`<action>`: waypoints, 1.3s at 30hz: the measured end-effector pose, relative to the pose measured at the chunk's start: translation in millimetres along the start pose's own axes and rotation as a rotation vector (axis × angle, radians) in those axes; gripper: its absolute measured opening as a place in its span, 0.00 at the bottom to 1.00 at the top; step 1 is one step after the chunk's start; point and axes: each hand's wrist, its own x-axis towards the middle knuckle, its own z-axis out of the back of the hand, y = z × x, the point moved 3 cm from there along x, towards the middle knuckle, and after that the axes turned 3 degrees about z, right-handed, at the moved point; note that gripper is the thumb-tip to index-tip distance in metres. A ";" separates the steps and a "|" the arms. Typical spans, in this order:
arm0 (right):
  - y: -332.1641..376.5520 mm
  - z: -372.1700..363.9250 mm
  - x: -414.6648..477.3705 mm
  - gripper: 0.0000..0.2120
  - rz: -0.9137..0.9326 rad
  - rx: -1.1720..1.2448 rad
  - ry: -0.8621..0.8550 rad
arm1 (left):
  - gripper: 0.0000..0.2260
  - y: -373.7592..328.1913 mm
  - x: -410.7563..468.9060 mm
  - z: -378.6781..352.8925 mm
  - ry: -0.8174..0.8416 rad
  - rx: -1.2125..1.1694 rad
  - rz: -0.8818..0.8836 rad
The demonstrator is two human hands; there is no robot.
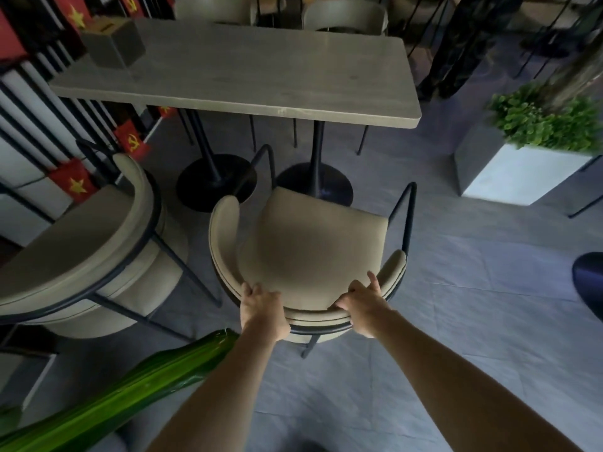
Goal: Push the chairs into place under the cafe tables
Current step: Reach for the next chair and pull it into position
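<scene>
My left hand (pixel 261 308) and right hand (pixel 362 305) both clasp the curved, padded beige back of the chair (pixel 310 249) on its thin black metal frame. Beyond my knuckles stands the grey wood-grain table (pixel 261 70), the chair's seat mostly outside it. Past my left hand sits a second chair (pixel 98 243); a white planter (pixel 515 171) stands beyond my right.

Both bare forearms extended forward and down, roughly parallel, converging slightly toward the wrists. Left hand (pixel 261 308) palm down, fingers curled over the curved padded beige backrest with black metal rim (pixel 318 316), knuckles up. Right hand (pixel 362 303) gripping the same backrest just to the right, fingers wrapped over the top edge, thumb sticking up and forward. Hands apart, both wrists about straight.
</scene>
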 end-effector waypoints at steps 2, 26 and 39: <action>-7.2 7.2 10.0 0.23 -0.038 -0.023 0.010 | 0.18 -4.1 5.2 1.9 -0.012 -0.008 0.018; -58.3 16.4 29.1 0.20 -0.214 -0.041 -0.010 | 0.22 -46.6 30.3 31.7 0.252 -0.235 -0.006; 54.3 99.3 67.5 0.30 -0.124 0.410 -0.072 | 0.18 111.7 39.0 63.5 -0.016 -0.987 0.054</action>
